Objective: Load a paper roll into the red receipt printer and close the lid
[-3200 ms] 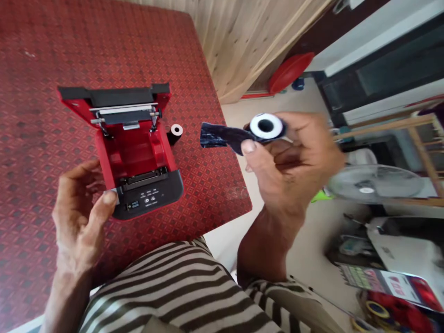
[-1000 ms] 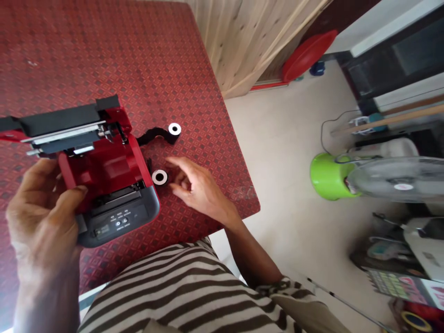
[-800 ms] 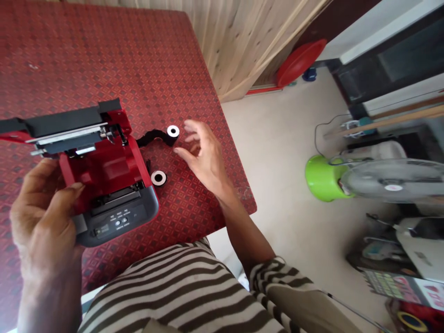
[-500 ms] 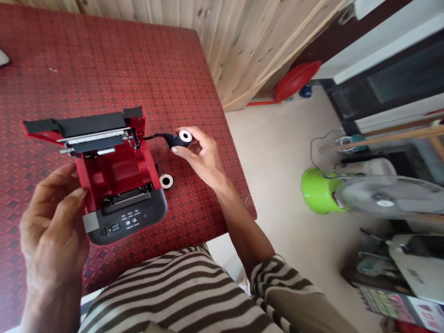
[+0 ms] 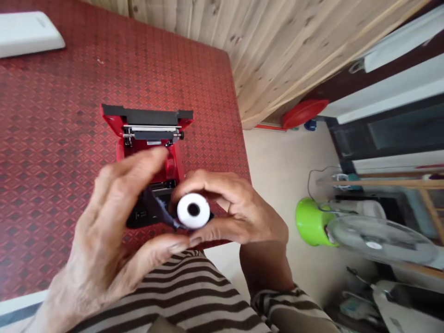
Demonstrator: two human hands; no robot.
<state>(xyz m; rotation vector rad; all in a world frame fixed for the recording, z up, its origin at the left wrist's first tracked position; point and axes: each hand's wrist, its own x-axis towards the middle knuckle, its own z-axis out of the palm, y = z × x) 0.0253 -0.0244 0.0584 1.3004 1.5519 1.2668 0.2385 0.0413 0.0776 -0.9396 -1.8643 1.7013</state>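
My right hand (image 5: 236, 208) grips a small paper roll (image 5: 183, 210), its white end with a dark core facing me. A dark loose strip (image 5: 157, 206) hangs from the roll's left side. My left hand (image 5: 114, 217) is beside it, fingers apart from the thumb, with the thumb tip close to the roll's lower edge and my right thumb. Whether it touches the strip is unclear. Beyond both hands stands a red and black printer (image 5: 147, 118), lid raised, its red inside partly showing. My hands cover much of its front panel.
The printer rests on a table with a red patterned cover (image 5: 69, 138). A white object (image 5: 29, 34) lies at the far left. Wood panelling (image 5: 194, 23) borders the table's far side. On the floor to the right are a green bucket (image 5: 310, 226) and a fan (image 5: 378, 245).
The roll has come nearer to me, in front of the printer. My left hand has left the printer's side and moved to the roll. The second roll beside the printer is out of sight.
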